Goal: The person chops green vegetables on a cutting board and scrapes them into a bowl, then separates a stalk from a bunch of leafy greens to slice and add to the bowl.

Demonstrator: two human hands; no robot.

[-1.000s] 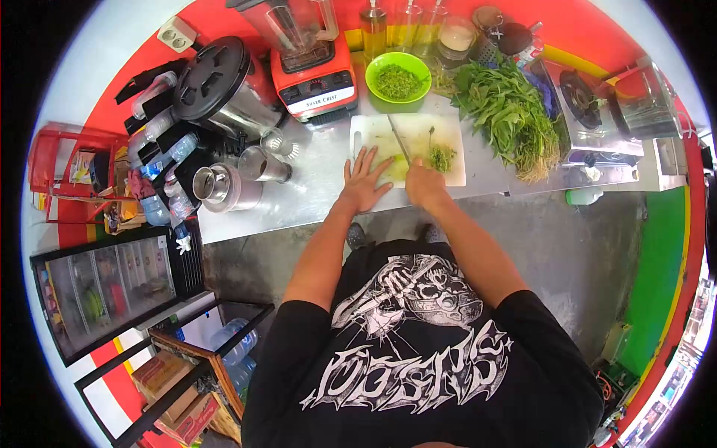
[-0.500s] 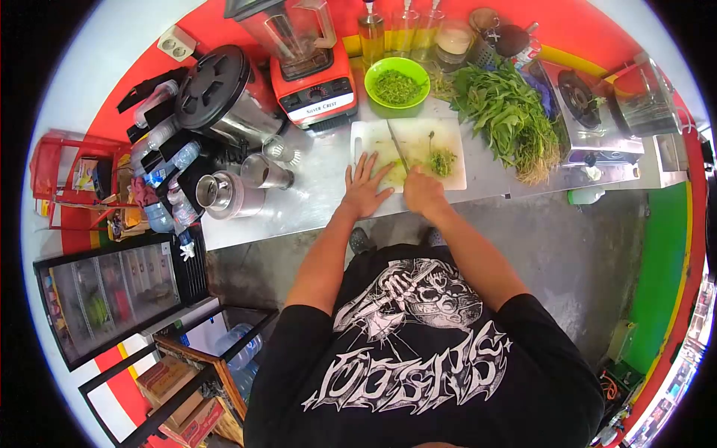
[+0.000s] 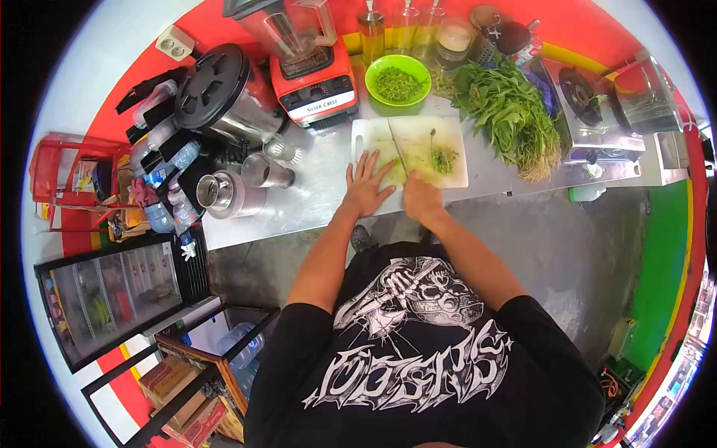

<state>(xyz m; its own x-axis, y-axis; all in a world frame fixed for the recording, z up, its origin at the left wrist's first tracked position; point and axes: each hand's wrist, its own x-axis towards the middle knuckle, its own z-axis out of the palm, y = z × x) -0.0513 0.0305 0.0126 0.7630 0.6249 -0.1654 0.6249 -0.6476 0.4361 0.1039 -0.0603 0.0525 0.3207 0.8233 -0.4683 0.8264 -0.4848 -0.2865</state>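
Observation:
My right hand is closed around the handle of a knife. The blade points away from me and lies over the white cutting board. Left of the knife, my left hand rests with spread fingers on the board's near left part. Its fingertips are close to the blade. A small pile of chopped greens sits on the board's right side, with a thin stalk beside it. Green smears and scraps mark the board's middle.
Behind the board stand a green bowl of chopped greens and a red blender. A big leafy bunch lies to the right, near a stove. Metal cups and a lidded steel container are on the left.
My right hand has drawn slightly toward me with the knife. My left hand stays in nearly the same place.

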